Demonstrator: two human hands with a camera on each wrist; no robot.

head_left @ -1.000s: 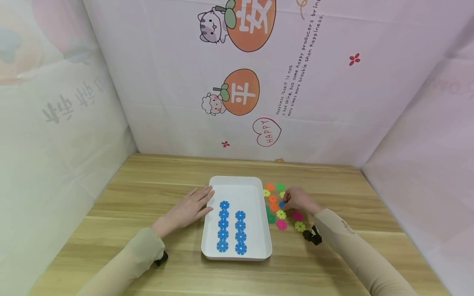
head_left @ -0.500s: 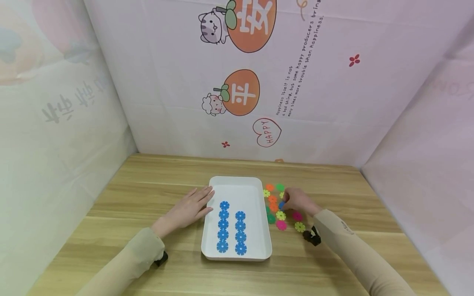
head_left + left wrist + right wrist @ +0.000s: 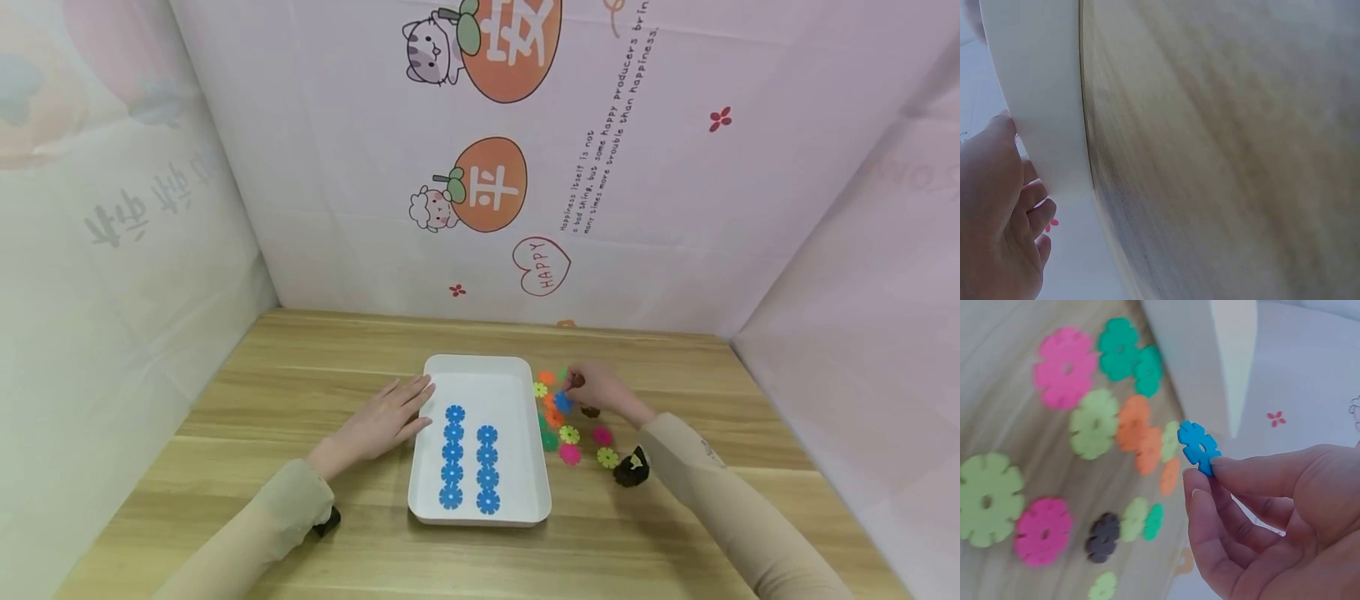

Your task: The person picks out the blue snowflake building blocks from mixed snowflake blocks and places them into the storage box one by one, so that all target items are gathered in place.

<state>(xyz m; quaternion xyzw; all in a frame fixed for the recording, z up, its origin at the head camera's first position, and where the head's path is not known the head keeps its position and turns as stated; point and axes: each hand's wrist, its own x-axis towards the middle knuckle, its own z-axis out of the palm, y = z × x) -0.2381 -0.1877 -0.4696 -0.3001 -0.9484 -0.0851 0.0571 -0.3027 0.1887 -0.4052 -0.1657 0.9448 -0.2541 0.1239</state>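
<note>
Between thumb and fingertips my right hand (image 3: 607, 392) pinches a blue snowflake disc (image 3: 1197, 447), raised above the tabletop. Beneath and around it lie loose snowflake discs in several colours, among them a pink disc (image 3: 1065, 367), an orange disc (image 3: 1134, 422) and a dark brown disc (image 3: 1104, 537). My left hand (image 3: 378, 421) rests with extended fingers on the left rim of a white tray (image 3: 480, 379). Inside the tray, blue snowflake discs form two columns, a longer left column (image 3: 452, 452) and a shorter right column (image 3: 487, 456).
The wooden table (image 3: 337, 350) is enclosed by printed white cloth (image 3: 337, 208) at the back and both sides. Near the right wrist lie a yellow-green disc (image 3: 607, 457) and a magenta disc (image 3: 602, 435). Green discs (image 3: 550, 439) sit close against the tray's right wall.
My right hand has lifted the blue disc off the table and shifted slightly left and away from me, uncovering a brown disc. The left hand stays at the tray's rim.
</note>
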